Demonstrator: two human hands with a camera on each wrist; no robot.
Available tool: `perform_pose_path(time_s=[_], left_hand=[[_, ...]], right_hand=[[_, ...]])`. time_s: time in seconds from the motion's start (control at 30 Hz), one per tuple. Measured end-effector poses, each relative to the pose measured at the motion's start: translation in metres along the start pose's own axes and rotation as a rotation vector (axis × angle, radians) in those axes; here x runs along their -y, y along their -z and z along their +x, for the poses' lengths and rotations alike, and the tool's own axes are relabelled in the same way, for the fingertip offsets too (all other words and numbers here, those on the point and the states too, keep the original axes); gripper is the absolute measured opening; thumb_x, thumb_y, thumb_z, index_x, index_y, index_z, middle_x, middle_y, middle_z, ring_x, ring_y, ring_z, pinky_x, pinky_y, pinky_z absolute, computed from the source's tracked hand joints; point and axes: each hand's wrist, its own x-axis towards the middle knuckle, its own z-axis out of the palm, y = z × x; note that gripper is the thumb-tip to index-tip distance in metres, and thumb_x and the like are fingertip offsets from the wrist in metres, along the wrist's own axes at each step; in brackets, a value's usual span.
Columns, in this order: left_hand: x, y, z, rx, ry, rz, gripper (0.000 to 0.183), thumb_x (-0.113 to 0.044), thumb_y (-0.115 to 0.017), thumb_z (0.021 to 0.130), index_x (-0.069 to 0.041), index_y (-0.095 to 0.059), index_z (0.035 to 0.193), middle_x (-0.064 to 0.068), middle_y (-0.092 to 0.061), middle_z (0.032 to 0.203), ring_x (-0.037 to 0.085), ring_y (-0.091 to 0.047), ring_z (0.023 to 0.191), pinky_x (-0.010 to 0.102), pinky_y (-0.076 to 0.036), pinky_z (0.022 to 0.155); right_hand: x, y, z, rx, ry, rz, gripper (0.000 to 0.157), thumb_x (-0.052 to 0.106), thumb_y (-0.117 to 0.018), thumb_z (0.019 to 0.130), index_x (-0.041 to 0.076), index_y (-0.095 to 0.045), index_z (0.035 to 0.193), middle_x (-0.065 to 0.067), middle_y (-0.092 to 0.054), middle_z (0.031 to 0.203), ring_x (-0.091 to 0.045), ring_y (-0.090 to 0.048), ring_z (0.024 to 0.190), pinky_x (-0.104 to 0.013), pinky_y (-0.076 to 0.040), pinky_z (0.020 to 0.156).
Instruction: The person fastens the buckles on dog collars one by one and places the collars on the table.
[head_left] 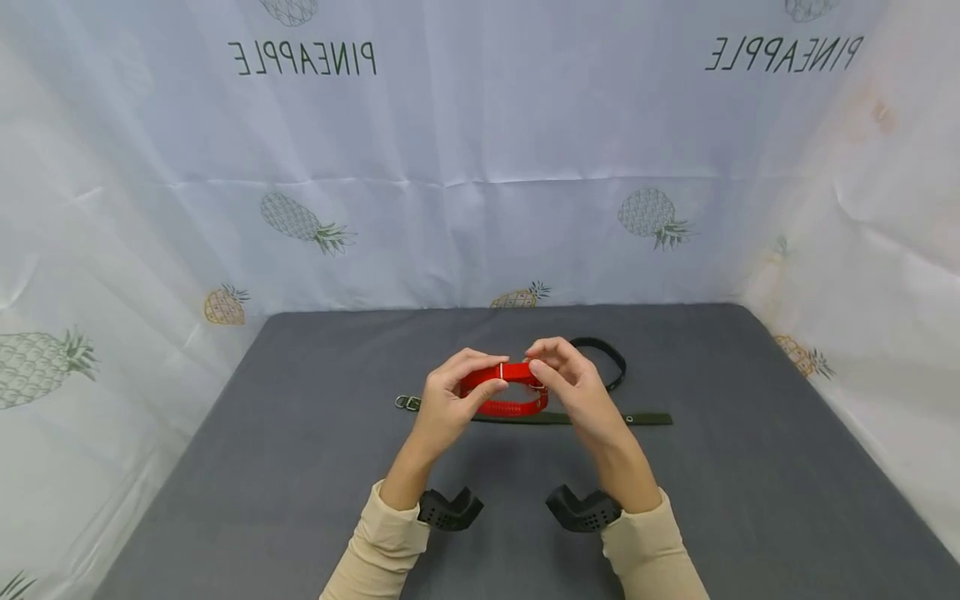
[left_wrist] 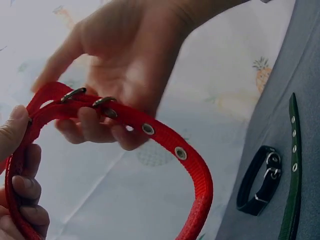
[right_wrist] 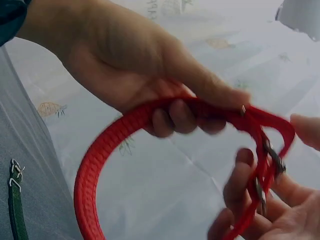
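A red dog collar (head_left: 512,408), looped round and buckled, is held up above the table between both hands. My left hand (head_left: 447,404) grips its band, the thumb pressing by the small metal keeper and the fingers curled beneath, as the right wrist view shows. My right hand (head_left: 573,387) pinches the collar by its metal buckle (left_wrist: 74,95) and D-ring, with the thumb at a raised fold of the strap (right_wrist: 286,129). Metal-rimmed eyelets (left_wrist: 180,153) line the band beyond the buckle in the left wrist view.
On the grey table (head_left: 315,467) a green collar (head_left: 652,419) lies stretched out beneath the hands. Behind the right hand lies a black collar (head_left: 617,357), curved into a loop and fastened. White curtains (head_left: 480,125) printed with pineapples surround the table.
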Motion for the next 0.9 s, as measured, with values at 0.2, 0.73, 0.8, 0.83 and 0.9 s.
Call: perform_pose_path(time_s=[0.2,0.73,0.8,0.83,0.9], left_hand=[[0.0009,0.0024,-0.002,0.008,0.019,-0.033,0.026,0.003,-0.068,0.085,0.007,-0.066,0.111,0.022,-0.063,0.1,0.001,-0.055,0.077,0.016,-0.05,0.065],[0.0014,0.0024,-0.0039,0.075,0.028,-0.036,0.025,-0.005,-0.07,0.086,0.003,-0.067,0.109,0.018,-0.065,0.1,0.003,-0.057,0.085,0.019,-0.054,0.067],[0.0004,0.0029,-0.0036,0.068,0.037,-0.034,0.024,-0.005,-0.07,0.086,0.002,-0.067,0.109,0.018,-0.065,0.1,0.002,-0.058,0.085,0.019,-0.054,0.068],[-0.0005,0.0033,-0.0034,0.062,0.044,-0.035,0.025,-0.005,-0.07,0.086,0.002,-0.067,0.11,0.018,-0.065,0.101,0.002,-0.059,0.086,0.019,-0.054,0.069],[-0.0015,0.0042,-0.0025,0.046,0.05,-0.043,0.025,-0.006,-0.07,0.086,0.002,-0.067,0.11,0.018,-0.065,0.101,0.002,-0.059,0.085,0.018,-0.053,0.069]], right_hand=[[-0.001,0.012,-0.0019,0.177,-0.054,0.029,0.021,0.021,-0.042,0.104,0.014,-0.061,0.108,0.005,-0.058,0.082,-0.012,-0.048,0.07,-0.027,-0.043,0.067],[-0.0057,0.0043,-0.0031,0.059,-0.036,-0.042,0.017,0.011,-0.054,0.097,0.019,-0.062,0.084,0.003,-0.042,0.064,-0.015,-0.037,0.059,-0.026,-0.038,0.058],[-0.0047,0.004,-0.0024,0.061,-0.054,-0.046,0.017,0.012,-0.054,0.097,0.02,-0.062,0.085,0.002,-0.044,0.065,-0.015,-0.038,0.06,-0.026,-0.038,0.058],[-0.004,0.004,-0.0019,0.061,-0.064,-0.049,0.016,0.013,-0.054,0.098,0.02,-0.062,0.085,0.002,-0.044,0.066,-0.014,-0.038,0.06,-0.025,-0.038,0.059],[-0.0014,0.0043,-0.0004,0.059,-0.08,-0.059,0.014,0.016,-0.054,0.098,0.017,-0.062,0.087,0.002,-0.047,0.068,-0.012,-0.041,0.062,-0.025,-0.039,0.06]])
